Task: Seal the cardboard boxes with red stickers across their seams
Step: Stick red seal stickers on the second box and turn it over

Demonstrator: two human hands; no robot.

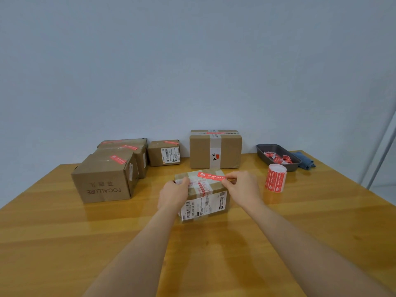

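While the left hand grips the box at table centre, fingers curled over its left edge, red sticker lies across the top; right hand pinches its end. Advice: smooth flat from left, press down rightwards.

Both hands on box, red sticker atop.
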